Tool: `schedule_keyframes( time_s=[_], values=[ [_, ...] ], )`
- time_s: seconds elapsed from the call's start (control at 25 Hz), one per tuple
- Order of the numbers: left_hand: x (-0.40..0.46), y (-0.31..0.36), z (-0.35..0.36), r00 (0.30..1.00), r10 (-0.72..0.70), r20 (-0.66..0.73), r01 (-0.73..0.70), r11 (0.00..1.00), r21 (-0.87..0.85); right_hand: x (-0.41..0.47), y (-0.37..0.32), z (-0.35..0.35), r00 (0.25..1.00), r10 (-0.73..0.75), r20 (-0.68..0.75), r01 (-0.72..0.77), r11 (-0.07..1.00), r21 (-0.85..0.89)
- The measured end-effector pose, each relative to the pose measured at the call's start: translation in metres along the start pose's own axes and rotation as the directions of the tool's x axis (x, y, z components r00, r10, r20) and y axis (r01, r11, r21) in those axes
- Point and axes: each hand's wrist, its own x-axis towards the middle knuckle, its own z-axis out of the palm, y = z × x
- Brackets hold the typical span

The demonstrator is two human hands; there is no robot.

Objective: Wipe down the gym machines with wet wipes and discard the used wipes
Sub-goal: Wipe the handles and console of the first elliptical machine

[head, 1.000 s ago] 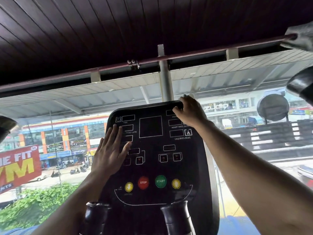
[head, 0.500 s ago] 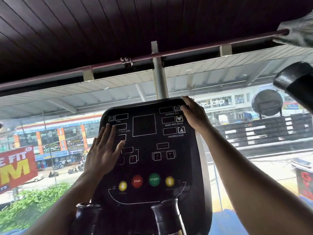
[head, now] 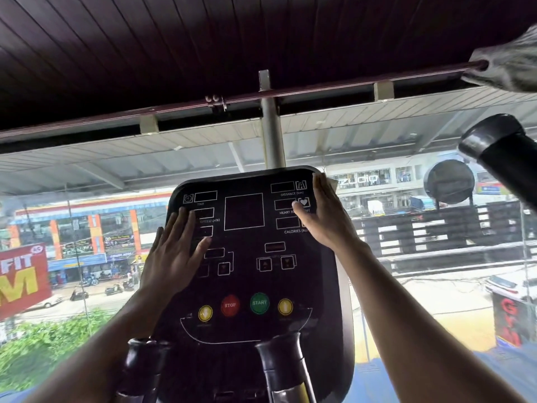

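Note:
A black console panel (head: 247, 257) of a gym machine fills the middle, with a blank display and STOP and START buttons near its bottom. My left hand (head: 171, 254) lies flat on the panel's left side, fingers straight and spread. My right hand (head: 322, 216) presses flat against the panel's upper right edge. A small white corner of a wipe (head: 332, 183) shows beyond my right fingers; the remainder of it is hidden under the hand.
Two black handle grips (head: 279, 370) rise below the console. A thick black handlebar end (head: 499, 152) juts in at the right. A grey post (head: 271, 135) stands behind the console at a large window. A cloth (head: 508, 65) hangs on the rail, top right.
My right hand slid from the console's top edge down its right side and flattened out. My left hand stayed flat on the left of the panel. The camera shifted slightly.

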Motion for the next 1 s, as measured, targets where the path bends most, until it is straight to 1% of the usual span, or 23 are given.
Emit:
schedule_keyframes(
  time_s=[0.12,0.24,0.44,0.52,0.76,0.88,1.0],
  values=[
    [0.000,0.001,-0.001,1.000,0.008,-0.004,-0.008,1.000,0.001,-0.037,0.000,0.007,0.999,-0.012,-0.038,0.015,0.998,0.064],
    [0.000,0.003,-0.002,1.000,0.005,0.002,-0.005,1.000,0.002,-0.072,0.004,0.011,0.999,-0.029,-0.046,0.031,0.999,0.041],
    [0.000,0.002,-0.002,1.000,0.000,0.008,0.000,1.000,-0.006,-0.036,-0.001,0.001,1.000,0.022,0.020,-0.022,1.000,0.009],
    [0.000,0.001,-0.002,1.000,0.000,0.003,0.000,1.000,-0.012,-0.033,-0.005,0.000,1.000,0.020,0.018,-0.020,1.000,-0.004],
    [0.002,-0.001,0.001,1.000,0.007,-0.005,-0.007,1.000,-0.017,-0.104,0.001,0.012,0.999,-0.017,-0.049,0.017,1.000,-0.002],
    [0.002,-0.002,0.001,1.000,0.008,-0.007,-0.008,1.000,-0.007,-0.078,0.001,0.009,1.000,0.012,-0.008,-0.012,1.000,0.007],
    [0.001,-0.002,0.001,1.000,0.007,-0.009,-0.007,1.000,-0.015,-0.054,-0.001,0.003,1.000,0.011,0.018,-0.011,1.000,0.010]
  ],
)
